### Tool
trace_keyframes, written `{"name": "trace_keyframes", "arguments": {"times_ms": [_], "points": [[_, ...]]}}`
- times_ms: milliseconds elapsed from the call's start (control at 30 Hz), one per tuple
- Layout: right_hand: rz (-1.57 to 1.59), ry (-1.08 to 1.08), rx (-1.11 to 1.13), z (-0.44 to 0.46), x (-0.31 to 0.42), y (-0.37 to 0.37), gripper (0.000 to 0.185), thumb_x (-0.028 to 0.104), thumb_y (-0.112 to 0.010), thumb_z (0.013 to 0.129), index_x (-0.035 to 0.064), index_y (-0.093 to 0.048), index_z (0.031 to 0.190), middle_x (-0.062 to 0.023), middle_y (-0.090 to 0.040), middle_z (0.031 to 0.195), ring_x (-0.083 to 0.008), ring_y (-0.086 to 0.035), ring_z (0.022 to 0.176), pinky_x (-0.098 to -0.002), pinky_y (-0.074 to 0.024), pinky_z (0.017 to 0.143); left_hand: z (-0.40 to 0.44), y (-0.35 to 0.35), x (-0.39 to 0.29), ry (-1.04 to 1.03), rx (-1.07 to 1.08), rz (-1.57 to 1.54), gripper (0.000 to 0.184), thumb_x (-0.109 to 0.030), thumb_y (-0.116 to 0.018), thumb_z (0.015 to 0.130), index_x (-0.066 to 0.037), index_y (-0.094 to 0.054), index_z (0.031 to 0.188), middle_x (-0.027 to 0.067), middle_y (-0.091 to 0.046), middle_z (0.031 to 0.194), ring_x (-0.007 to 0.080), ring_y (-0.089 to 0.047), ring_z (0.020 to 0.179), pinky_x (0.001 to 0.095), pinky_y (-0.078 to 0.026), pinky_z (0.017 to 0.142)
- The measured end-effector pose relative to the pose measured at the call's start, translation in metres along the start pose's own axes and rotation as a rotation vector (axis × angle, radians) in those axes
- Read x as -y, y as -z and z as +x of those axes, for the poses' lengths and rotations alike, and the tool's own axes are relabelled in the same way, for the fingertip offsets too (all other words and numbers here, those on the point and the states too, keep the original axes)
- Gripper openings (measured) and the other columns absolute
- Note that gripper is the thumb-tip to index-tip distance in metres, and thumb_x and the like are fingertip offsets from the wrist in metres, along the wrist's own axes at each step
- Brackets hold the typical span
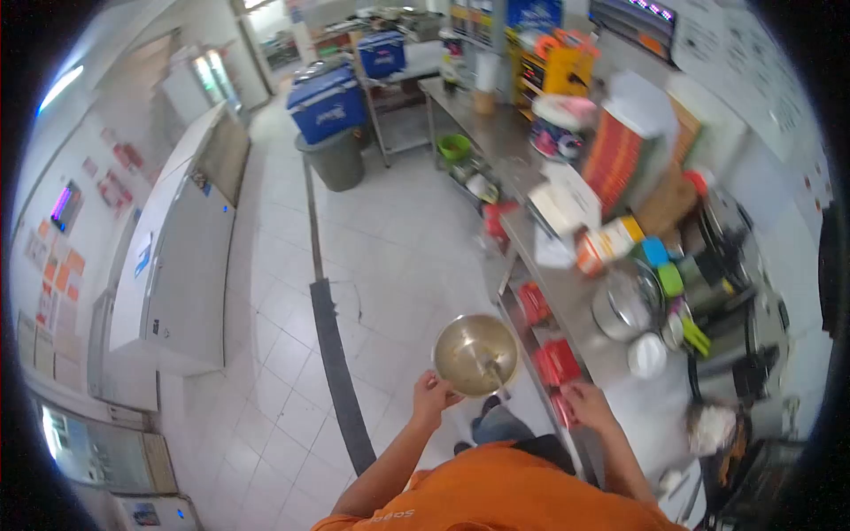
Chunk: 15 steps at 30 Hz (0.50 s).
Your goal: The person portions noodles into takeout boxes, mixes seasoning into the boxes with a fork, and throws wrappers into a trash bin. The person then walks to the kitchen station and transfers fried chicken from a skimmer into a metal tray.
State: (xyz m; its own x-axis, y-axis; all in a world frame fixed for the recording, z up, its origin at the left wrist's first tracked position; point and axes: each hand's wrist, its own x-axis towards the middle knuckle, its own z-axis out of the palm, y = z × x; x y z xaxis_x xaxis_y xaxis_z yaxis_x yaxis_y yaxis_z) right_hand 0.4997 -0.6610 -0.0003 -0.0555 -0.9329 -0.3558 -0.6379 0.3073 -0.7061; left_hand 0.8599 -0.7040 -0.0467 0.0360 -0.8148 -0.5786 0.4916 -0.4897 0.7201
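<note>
My left grip (435, 396) was clamped on the near left rim of a metal bowl (464, 341), which I held out in front of me, above the tiled floor (266, 389) and just left of the bench (633, 403). The bowl's open mouth faced up toward me, and a utensil (492, 370) leaned in it, its handle reaching over the near right rim. My right grip (584, 405) hung at the edge of the bench, well apart from the bowl and near some red packages (556, 361) on the shelf below; I could not tell whether its fingers were closed on anything. On the bench, farther to the right, stood a shiny pot (627, 299) with a white tub (647, 356) just beside it. An orange-and-white carton (610, 245) lay beyond the pot, near a blue-lidded container (655, 251).
</note>
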Motion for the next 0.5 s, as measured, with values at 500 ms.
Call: {"name": "trace_keyframes", "arguments": {"times_ms": [500], "points": [[-0.280, 0.441, 0.252, 0.480, 0.408, -0.243, 0.040, 0.037, -0.063, 0.094, 0.0029, -0.069, 0.115, -0.0212, -0.072, 0.111, -0.0418, -0.067, 0.105, -0.0474, -0.0531, 0.092, 0.163, 0.309, -0.306, -0.181, -0.595, -0.257, 0.025, -0.001, -0.062, 0.088, -0.008, -0.048, 0.108, 0.0126, -0.065, 0.097, 0.0249, -0.069, 0.078, 0.0395, -0.063, 0.066]]}}
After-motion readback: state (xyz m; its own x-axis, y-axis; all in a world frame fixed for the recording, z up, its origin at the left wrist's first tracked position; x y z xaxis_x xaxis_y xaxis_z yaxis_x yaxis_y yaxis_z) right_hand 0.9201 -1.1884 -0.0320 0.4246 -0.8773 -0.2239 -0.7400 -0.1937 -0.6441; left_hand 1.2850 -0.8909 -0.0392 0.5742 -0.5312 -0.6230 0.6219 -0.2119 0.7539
